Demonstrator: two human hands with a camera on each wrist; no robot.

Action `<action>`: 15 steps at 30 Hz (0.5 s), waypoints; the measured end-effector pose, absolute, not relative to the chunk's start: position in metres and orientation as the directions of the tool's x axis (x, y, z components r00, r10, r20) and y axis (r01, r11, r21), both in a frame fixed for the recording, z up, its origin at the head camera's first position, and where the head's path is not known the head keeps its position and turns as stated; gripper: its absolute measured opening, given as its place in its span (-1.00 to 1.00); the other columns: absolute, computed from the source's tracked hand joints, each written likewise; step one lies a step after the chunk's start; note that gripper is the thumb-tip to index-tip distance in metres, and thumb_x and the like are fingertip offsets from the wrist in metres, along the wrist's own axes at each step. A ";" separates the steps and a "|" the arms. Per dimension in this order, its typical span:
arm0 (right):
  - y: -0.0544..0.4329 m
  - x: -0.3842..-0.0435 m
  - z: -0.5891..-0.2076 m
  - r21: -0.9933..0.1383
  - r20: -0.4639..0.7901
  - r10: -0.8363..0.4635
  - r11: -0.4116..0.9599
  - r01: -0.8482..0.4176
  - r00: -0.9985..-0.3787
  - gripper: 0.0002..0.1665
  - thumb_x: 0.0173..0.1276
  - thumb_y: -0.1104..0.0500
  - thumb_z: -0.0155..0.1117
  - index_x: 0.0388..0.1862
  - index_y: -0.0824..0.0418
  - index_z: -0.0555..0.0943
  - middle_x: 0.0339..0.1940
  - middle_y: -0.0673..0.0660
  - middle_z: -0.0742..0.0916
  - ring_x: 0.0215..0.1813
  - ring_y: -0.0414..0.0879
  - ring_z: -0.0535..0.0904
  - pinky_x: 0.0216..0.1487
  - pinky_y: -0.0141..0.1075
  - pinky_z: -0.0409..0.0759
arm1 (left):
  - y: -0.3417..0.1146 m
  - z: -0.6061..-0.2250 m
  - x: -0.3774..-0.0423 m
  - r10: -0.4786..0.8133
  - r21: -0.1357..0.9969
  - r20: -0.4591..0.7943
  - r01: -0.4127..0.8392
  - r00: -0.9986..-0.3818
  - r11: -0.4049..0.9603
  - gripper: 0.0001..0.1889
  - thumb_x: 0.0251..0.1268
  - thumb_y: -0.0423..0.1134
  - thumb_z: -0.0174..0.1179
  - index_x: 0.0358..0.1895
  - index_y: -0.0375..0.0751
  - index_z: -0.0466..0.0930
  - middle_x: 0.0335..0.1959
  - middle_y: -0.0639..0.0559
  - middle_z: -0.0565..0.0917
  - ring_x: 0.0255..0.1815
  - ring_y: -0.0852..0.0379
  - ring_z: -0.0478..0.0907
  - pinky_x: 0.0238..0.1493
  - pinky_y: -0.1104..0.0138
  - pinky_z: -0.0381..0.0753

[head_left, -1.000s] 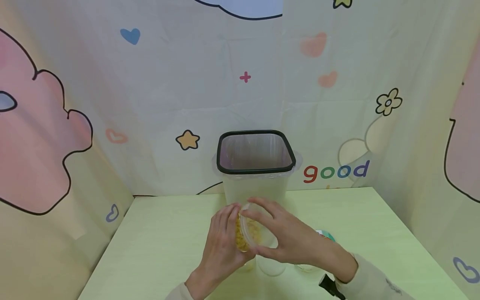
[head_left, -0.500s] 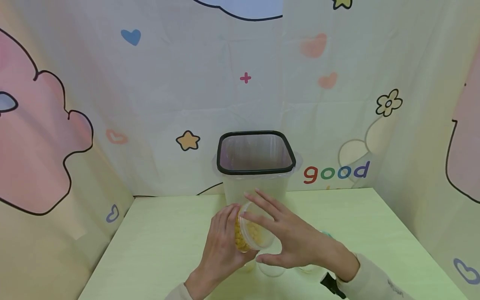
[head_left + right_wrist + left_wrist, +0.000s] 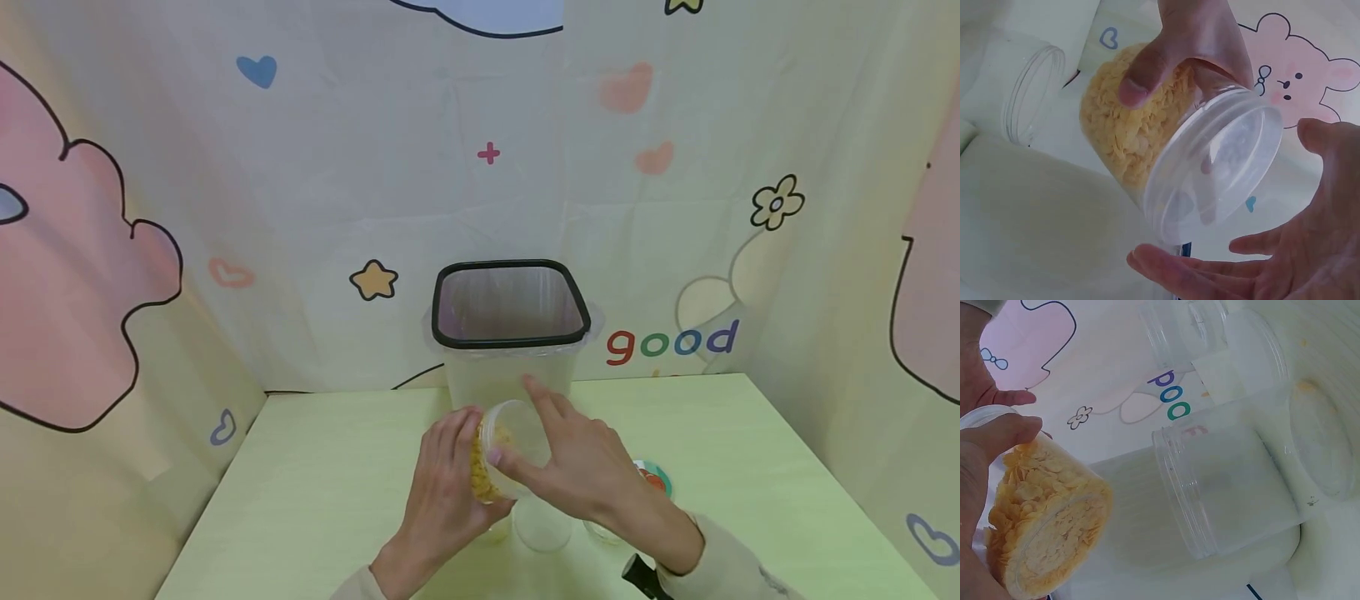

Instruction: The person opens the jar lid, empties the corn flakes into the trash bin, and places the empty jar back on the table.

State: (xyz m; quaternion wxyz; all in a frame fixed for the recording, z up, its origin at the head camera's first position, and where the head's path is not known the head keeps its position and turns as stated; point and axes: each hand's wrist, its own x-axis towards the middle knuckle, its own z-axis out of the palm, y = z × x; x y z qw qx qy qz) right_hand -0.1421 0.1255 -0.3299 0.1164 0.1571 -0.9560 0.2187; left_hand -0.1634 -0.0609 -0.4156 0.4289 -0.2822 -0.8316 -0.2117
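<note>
My left hand (image 3: pixel 442 492) grips a clear plastic jar (image 3: pixel 1135 125) of yellow flakes, its thumb across the side. The jar is tilted, its bottom facing the left wrist camera and its translucent lid (image 3: pixel 1222 162) turned to the right. My right hand (image 3: pixel 592 467) is beside the lid, fingers spread and thumb apart from them. In the right wrist view a gap shows between its fingers and the lid. The far side of the jar is hidden by my left hand in the head view.
A pale bin with a black rim (image 3: pixel 510 342) stands behind the hands on the light green table (image 3: pixel 337 467). Clear jars stand close by, one large (image 3: pixel 1229 481) and one further off (image 3: pixel 1185 334). A round teal and red item (image 3: pixel 654 477) lies partly behind my right forearm.
My right hand's fingers have come off the lid's rim and spread, and its thumb has risen in front of the lid. The left hand and jar stay nearly still.
</note>
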 end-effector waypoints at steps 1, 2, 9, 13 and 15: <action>0.125 -0.142 -0.331 -0.382 0.283 -0.250 0.856 -0.348 -0.926 0.11 0.17 -0.62 0.00 0.57 -0.09 0.14 0.40 0.07 0.52 -0.07 0.20 0.68 0.02 0.09 0.57 | -0.061 -0.416 -0.163 0.289 0.107 0.833 0.651 -0.471 0.752 0.16 -0.64 0.04 0.66 0.29 -0.28 0.33 0.23 -0.07 0.47 0.19 -0.04 0.41 0.23 0.12 0.45; 0.124 -0.143 -0.332 -0.378 0.284 -0.260 0.854 -0.357 -0.923 0.09 0.17 -0.62 0.00 0.55 -0.07 0.18 0.38 0.07 0.53 -0.05 0.20 0.68 0.02 0.09 0.57 | -0.060 -0.416 -0.163 0.291 0.104 0.834 0.651 -0.469 0.752 0.16 -0.64 0.04 0.66 0.29 -0.28 0.33 0.23 -0.08 0.47 0.19 -0.04 0.41 0.24 0.12 0.45; 0.126 -0.145 -0.336 -0.332 0.369 -0.405 0.783 -0.526 -0.837 -0.07 0.16 -0.35 0.30 0.46 -0.06 0.32 0.30 0.04 0.56 -0.06 0.08 0.68 -0.06 -0.05 0.64 | -0.060 -0.415 -0.163 0.293 0.084 0.842 0.646 -0.454 0.759 0.08 -0.52 0.03 0.61 0.28 -0.30 0.34 0.20 -0.10 0.48 0.18 -0.06 0.43 0.19 0.09 0.50; 0.130 -0.148 -0.336 -0.282 0.399 -0.532 0.704 -0.652 -0.747 -0.06 0.09 -0.19 0.43 0.45 -0.06 0.31 0.36 0.06 0.48 0.14 0.04 0.61 0.07 -0.05 0.64 | -0.062 -0.416 -0.164 0.293 0.085 0.843 0.649 -0.451 0.756 0.06 -0.51 -0.03 0.56 0.29 -0.32 0.33 0.20 -0.12 0.48 0.17 -0.07 0.43 0.19 0.07 0.50; 0.132 -0.149 -0.335 -0.252 0.404 -0.586 0.667 -0.701 -0.703 -0.05 0.08 -0.15 0.45 0.44 -0.06 0.29 0.41 0.07 0.44 0.26 0.03 0.54 0.15 -0.05 0.62 | -0.062 -0.417 -0.164 0.294 0.090 0.840 0.651 -0.456 0.754 0.08 -0.55 -0.04 0.56 0.29 -0.32 0.33 0.21 -0.12 0.48 0.18 -0.07 0.43 0.20 0.07 0.49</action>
